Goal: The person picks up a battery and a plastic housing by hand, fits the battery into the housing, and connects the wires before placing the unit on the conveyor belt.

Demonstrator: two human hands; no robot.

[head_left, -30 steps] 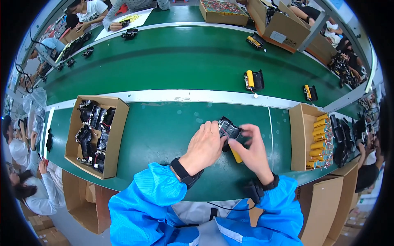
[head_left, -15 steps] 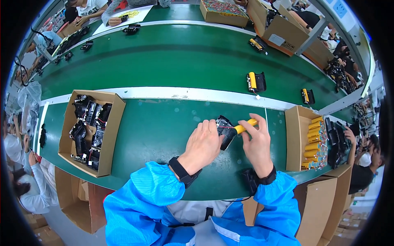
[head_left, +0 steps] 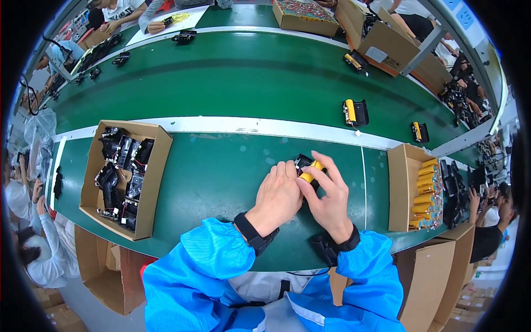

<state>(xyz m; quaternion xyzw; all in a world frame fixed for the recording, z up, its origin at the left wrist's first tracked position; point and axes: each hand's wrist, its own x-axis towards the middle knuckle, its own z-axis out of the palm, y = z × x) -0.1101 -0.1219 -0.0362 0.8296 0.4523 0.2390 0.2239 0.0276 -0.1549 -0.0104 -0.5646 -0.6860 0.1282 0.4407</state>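
Observation:
In front of me over the green bench [head_left: 221, 188], my left hand [head_left: 277, 193] is closed around a small black plastic housing [head_left: 301, 160], most of which its fingers hide. My right hand [head_left: 329, 200] pinches a yellow cylindrical battery [head_left: 311, 172] between thumb and fingers. The battery lies tilted against the housing, close to the left hand's fingertips. Whether it is seated inside cannot be seen. A black boxy object [head_left: 323, 249] rests on the bench beside my right wrist.
At left stands a cardboard box [head_left: 152, 188] of black housings with wires. Another box [head_left: 401, 188] at right holds yellow batteries, with black parts [head_left: 454, 188] beside it. Beyond a white rail [head_left: 238, 125], a green conveyor [head_left: 221, 77] carries assemblies [head_left: 355, 113]. Co-workers sit around.
My right hand has moved left with the battery, bringing it from beside the housing onto it. My left hand keeps its grip. Assemblies on the conveyor have shifted slightly right.

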